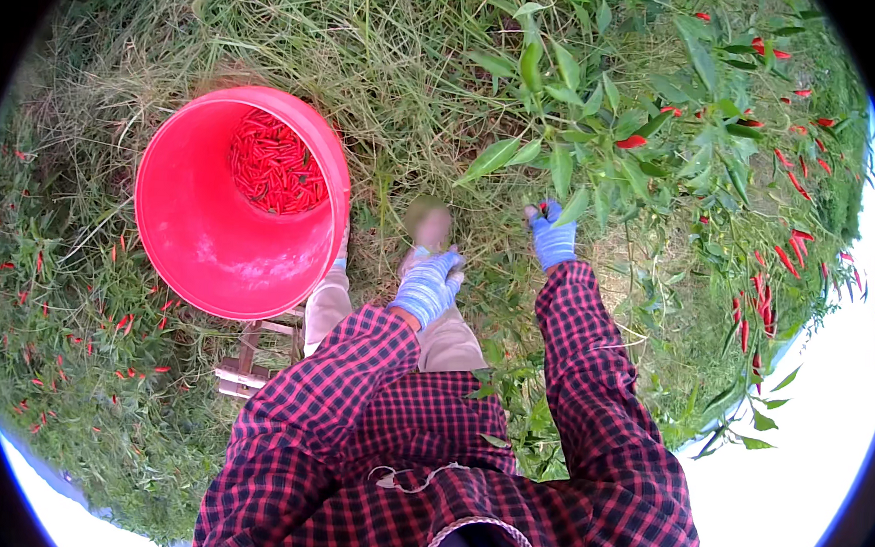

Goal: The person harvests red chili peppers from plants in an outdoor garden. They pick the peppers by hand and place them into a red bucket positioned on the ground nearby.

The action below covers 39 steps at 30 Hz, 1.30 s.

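Observation:
Both of my hands wear blue-and-white knit gloves with bare fingertips. My left hand point(429, 288) is curled closed in front of my legs, to the right of a red bucket point(201, 209); what lies inside its fingers is hidden. At the lower leaves of a chili plant point(564, 166), my right hand point(554, 239) has its fingers drawn together. A small dark reddish spot shows at those fingertips, too small to name. Slender red chili peppers point(276, 163) lie heaped in the bottom of the tilted bucket. One red chili point(631, 142) hangs among the leaves above my right hand.
A small wooden stool point(241, 372) stands below the bucket. More chili plants with red peppers point(764, 304) grow along the right, and others with red fruit point(124, 325) at the left. Dry and green grass point(372, 39) covers the ground. My foot point(430, 225) is ahead of my left hand.

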{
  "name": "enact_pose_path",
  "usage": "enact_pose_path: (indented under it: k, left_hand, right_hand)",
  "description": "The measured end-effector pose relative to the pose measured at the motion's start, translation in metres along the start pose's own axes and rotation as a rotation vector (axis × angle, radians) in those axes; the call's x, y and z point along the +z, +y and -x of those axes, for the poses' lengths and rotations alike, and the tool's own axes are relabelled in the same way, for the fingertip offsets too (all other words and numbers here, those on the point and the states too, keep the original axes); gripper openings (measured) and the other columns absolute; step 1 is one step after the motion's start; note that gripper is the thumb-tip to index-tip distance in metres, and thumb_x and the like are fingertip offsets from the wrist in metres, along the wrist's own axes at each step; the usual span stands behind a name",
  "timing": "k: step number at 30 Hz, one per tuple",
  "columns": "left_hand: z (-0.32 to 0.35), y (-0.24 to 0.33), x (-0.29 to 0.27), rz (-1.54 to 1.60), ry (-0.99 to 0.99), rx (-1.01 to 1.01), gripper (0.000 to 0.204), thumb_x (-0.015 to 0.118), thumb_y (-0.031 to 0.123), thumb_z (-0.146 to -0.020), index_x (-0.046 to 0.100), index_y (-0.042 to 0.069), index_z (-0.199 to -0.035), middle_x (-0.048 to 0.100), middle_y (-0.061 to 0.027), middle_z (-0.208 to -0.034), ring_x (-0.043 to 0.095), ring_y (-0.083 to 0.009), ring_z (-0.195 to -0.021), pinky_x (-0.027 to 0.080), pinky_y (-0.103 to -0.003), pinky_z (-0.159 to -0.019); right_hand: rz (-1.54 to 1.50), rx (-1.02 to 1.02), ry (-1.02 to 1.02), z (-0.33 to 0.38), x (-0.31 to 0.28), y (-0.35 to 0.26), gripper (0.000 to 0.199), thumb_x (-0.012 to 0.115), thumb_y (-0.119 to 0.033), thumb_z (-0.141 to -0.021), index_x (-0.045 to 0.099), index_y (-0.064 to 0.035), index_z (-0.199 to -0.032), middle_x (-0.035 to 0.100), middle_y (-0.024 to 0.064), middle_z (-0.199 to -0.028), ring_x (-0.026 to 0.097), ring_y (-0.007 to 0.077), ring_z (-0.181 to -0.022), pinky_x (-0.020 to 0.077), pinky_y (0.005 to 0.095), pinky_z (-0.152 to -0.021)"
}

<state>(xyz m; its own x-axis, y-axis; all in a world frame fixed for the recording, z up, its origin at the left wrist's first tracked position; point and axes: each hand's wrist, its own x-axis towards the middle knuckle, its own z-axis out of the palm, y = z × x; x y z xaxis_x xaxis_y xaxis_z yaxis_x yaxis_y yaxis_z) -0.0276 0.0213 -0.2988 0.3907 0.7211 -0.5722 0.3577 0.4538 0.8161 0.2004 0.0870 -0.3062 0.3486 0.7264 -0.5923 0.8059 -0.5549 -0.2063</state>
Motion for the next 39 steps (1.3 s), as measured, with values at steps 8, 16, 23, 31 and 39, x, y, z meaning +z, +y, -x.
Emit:
enact_pose_path:
  k: [8,16,23,31,39]
  left_hand:
    - [0.041,0.059,-0.077,-0.073,0.111,0.009,0.034,0.056,0.012,-0.073,0.048,0.005,-0.105,0.048,-0.0145,-0.105,0.047,-0.0282,-0.098,0.04,-0.032,-0.08]
    - [0.111,0.123,-0.139,0.772,0.182,0.088,0.028,0.052,0.01,-0.079,0.048,0.002,-0.105,0.053,-0.0047,-0.096,0.049,-0.0136,-0.092,0.04,-0.025,-0.078]
    - [0.147,0.102,-0.178,0.75,0.513,-0.119,0.024,0.051,0.012,-0.08,0.051,0.002,-0.102,0.054,-0.0055,-0.094,0.049,-0.0122,-0.088,0.04,-0.025,-0.077]
    - [0.156,0.095,-0.182,1.186,0.271,-0.162,0.019,0.05,0.014,-0.081,0.052,0.002,-0.095,0.055,-0.0044,-0.08,0.054,-0.0128,-0.069,0.047,-0.025,-0.062]
    - [0.165,0.08,-0.2,1.155,0.147,-0.026,0.015,0.052,0.013,-0.079,0.053,0.002,-0.089,0.053,-0.0019,-0.074,0.048,-0.0083,-0.059,0.038,-0.019,-0.049]
  right_hand:
    - [-1.259,0.081,-0.484,0.118,-0.07,-0.106,0.023,0.051,-0.015,-0.079,0.048,0.0001,-0.096,0.057,0.012,-0.084,0.051,0.0114,-0.051,0.0388,0.0193,-0.039]
    - [-1.706,-0.044,-0.819,0.195,-0.096,-0.191,0.033,0.046,-0.03,-0.082,0.049,-0.0027,-0.101,0.052,0.0157,-0.099,0.053,0.018,-0.066,0.0442,0.0292,-0.052]
    - [-1.434,-0.01,-0.611,0.208,-0.057,-0.266,0.042,0.052,-0.034,-0.077,0.048,-0.0048,-0.108,0.045,0.0101,-0.109,0.047,0.0161,-0.089,0.0409,0.035,-0.074]
    - [-1.151,0.081,-0.793,0.221,-0.007,-0.294,0.035,0.043,-0.033,-0.083,0.046,-0.0138,-0.113,0.055,0.0003,-0.071,0.051,0.0101,-0.052,0.0449,0.0264,-0.047]
    - [-1.433,0.105,-0.971,0.238,-0.016,-0.301,0.04,0.04,-0.036,-0.084,0.048,-0.0042,-0.107,0.055,0.0051,-0.08,0.052,0.0135,-0.067,0.0445,0.027,-0.061]
